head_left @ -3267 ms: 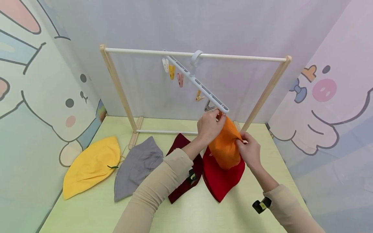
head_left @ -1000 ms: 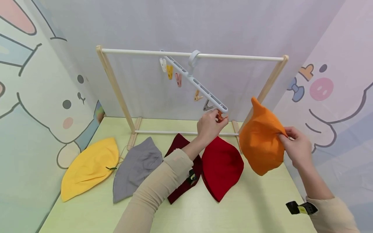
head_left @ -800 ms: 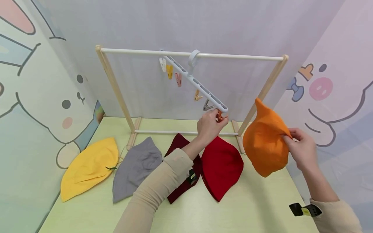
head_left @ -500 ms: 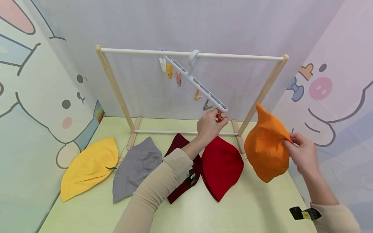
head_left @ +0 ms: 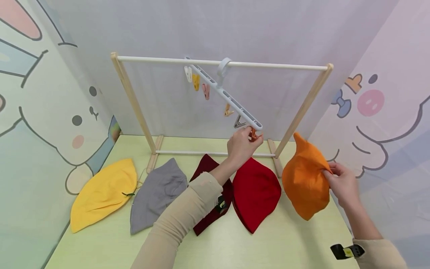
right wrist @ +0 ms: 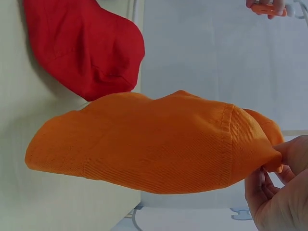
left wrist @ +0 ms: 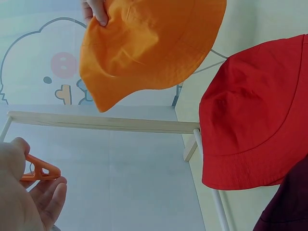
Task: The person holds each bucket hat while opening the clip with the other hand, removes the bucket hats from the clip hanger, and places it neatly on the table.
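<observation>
My left hand (head_left: 242, 145) pinches an orange clothespin (left wrist: 44, 169) at the near end of the pale blue clip hanger (head_left: 237, 106). No cloth shows in the clothespin. To the right, my right hand (head_left: 345, 184) holds an orange bucket hat (head_left: 305, 178) in the air, apart from the hanger. In the right wrist view, thumb and fingers pinch the hat at one end, its cloth folded and drooping. On the table below lies a red bucket hat (head_left: 256, 192). Beside it, a dark maroon hat (head_left: 205, 164) is partly hidden by my left forearm.
Farther left on the table (head_left: 268, 246) lie a grey hat (head_left: 158, 196) and a yellow hat (head_left: 104, 194) with a cord. A white bar (head_left: 161, 59) on wooden posts carries the hanger. Several other clothespins hang from it, including a yellow one (head_left: 196, 82) and a pink one (head_left: 206, 91).
Earlier, the orange hat was up at the orange clothespin; my right hand has since carried it away to the right, then lowered it slightly. My left hand has stayed at the clothespin.
</observation>
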The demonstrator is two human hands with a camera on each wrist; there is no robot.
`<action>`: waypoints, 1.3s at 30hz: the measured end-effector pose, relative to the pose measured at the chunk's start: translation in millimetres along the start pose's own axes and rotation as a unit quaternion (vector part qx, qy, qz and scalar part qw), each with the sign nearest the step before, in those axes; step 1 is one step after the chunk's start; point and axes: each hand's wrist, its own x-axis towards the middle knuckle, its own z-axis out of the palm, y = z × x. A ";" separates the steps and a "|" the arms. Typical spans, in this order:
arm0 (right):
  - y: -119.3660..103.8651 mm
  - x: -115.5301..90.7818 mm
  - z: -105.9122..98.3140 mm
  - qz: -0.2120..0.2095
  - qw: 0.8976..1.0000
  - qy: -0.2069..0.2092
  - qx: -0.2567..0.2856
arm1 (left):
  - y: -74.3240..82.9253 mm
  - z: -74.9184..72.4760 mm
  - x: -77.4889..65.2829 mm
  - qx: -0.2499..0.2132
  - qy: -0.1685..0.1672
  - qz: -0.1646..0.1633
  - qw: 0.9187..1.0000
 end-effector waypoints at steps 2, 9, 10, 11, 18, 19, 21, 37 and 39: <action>2.9 -0.2 1.4 0.005 1.000 -0.001 -0.001 | -0.1 -0.1 -0.1 -0.001 -0.001 -0.002 1.000; 14.3 0.4 8.5 0.017 1.000 -0.006 0.013 | -1.5 0.9 -1.0 -0.003 -0.001 -0.005 1.000; 16.4 0.8 9.8 0.017 1.000 -0.007 0.019 | -1.6 1.1 -1.0 -0.003 -0.001 -0.005 1.000; 18.3 1.1 11.1 0.016 1.000 -0.009 0.025 | -1.7 1.2 -1.1 -0.004 0.000 -0.005 1.000; 29.0 5.4 17.7 0.013 0.999 -0.013 0.028 | -2.1 1.7 -1.4 -0.004 0.002 -0.002 1.000; 29.8 6.1 18.1 0.015 0.999 -0.014 0.025 | -2.1 1.8 -1.4 -0.003 0.003 -0.002 1.000; 31.6 7.7 18.8 0.018 0.999 -0.017 0.024 | -1.9 1.7 -1.4 -0.003 0.005 -0.001 1.000; 57.0 21.9 25.6 0.046 0.998 -0.018 0.047 | -2.1 2.3 -0.9 0.003 0.005 0.002 1.000; 59.2 23.4 25.7 0.050 0.997 -0.017 0.048 | -1.5 1.8 -0.9 0.002 0.005 0.001 1.000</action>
